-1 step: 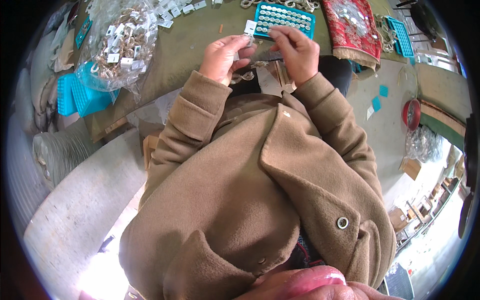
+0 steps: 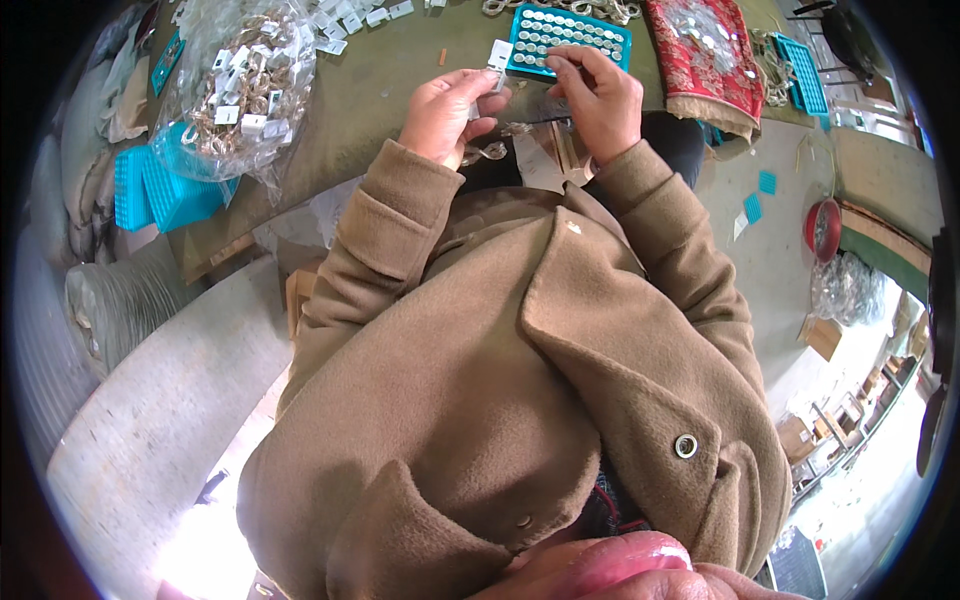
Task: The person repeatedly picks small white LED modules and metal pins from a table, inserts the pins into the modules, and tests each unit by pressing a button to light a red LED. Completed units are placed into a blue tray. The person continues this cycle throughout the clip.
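Note:
My left hand [image 2: 445, 110] pinches a small white tag [image 2: 499, 54] between thumb and fingertips, just above the edge of the olive-green table [image 2: 390, 90]. My right hand [image 2: 603, 95] is close beside it with the fingers curled, gripping a thin clear packet [image 2: 540, 105] that stretches between both hands. Directly beyond the fingers lies a teal tray [image 2: 568, 38] filled with rows of small round silver pieces. A curled metal piece [image 2: 487, 152] hangs under my left hand. Brown coat sleeves cover both forearms.
A clear bag [image 2: 245, 90] of white tags and gold-coloured rings sits at the table's left, with stacked teal trays [image 2: 160, 190] below it. A red patterned cloth [image 2: 705, 55] and another teal tray [image 2: 805, 70] lie right. A red bowl [image 2: 822, 228] stands on the floor.

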Available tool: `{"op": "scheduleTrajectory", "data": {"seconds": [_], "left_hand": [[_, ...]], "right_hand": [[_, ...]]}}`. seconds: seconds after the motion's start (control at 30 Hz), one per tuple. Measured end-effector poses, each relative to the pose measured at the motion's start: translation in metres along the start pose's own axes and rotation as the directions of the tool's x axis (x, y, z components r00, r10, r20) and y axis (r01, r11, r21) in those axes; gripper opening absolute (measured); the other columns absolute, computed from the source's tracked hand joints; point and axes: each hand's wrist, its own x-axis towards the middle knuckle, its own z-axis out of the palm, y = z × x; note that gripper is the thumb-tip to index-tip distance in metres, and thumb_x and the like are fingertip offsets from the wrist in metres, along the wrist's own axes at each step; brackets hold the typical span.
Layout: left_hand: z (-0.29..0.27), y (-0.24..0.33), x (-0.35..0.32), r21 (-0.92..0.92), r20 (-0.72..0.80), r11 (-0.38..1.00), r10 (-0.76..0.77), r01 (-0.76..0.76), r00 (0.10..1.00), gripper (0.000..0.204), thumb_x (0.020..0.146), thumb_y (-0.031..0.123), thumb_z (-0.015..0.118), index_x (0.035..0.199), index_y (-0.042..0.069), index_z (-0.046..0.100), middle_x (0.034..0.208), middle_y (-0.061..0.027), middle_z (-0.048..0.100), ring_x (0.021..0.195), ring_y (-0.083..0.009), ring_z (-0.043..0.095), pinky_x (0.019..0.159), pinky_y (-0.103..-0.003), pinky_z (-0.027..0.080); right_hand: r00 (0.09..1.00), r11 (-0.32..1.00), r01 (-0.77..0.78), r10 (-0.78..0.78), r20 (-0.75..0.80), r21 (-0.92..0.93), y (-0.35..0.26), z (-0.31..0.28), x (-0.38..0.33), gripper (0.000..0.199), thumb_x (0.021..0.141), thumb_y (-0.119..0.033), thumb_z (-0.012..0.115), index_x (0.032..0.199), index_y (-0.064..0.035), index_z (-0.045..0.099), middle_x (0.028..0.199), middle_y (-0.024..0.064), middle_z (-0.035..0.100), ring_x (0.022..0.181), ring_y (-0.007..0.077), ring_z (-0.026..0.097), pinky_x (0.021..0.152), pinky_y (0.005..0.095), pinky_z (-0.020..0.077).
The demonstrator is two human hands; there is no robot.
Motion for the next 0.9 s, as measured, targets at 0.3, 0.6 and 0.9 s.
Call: {"op": "scheduleTrajectory", "data": {"seconds": [0.3, 0.6, 0.9], "left_hand": [[0.002, -0.007, 0.003, -0.013, -0.018, 1.000, 0.010, -0.010, 1.000, 0.019, 0.093, 0.020, 0.062, 0.100, 0.003, 0.063, 0.093, -0.0075, 0.069, 0.085, -0.0114, 0.067, 0.056, -0.020, 0.051], [0.016, 0.004, -0.009, -0.051, 0.079, 0.999, 0.013, -0.009, 0.997, 0.021, 0.091, 0.017, 0.064, 0.106, 0.003, 0.065, 0.096, -0.0051, 0.068, 0.086, -0.0120, 0.067, 0.063, -0.019, 0.052], [0.028, 0.002, -0.016, -0.061, 0.069, 0.997, 0.051, -0.046, 0.996, 0.023, 0.088, 0.013, 0.067, 0.108, 0.001, 0.065, 0.097, -0.0051, 0.068, 0.089, -0.0136, 0.068, 0.064, -0.019, 0.052]], "right_hand": [[0.944, 0.770, 0.330, -0.284, 0.170, -0.546, 0.015, 0.009, 0.020, 0.007, 0.087, -0.016, 0.060, 0.093, -0.0134, 0.063, 0.087, 0.0087, 0.063, 0.078, 0.0328, 0.064, 0.064, 0.0424, 0.0511], [0.955, 0.957, 0.290, -0.291, 0.057, 0.021, -0.012, 0.002, 0.013, 0.013, 0.084, 0.000, 0.064, 0.096, -0.0042, 0.062, 0.083, 0.0065, 0.061, 0.075, 0.0165, 0.063, 0.066, 0.0277, 0.0513], [0.831, 0.795, 0.542, -0.554, 0.037, -0.271, -0.021, 0.003, 0.004, 0.018, 0.077, 0.005, 0.065, 0.092, -0.0051, 0.061, 0.086, 0.0093, 0.064, 0.081, 0.0277, 0.063, 0.071, 0.0338, 0.0508]]}}
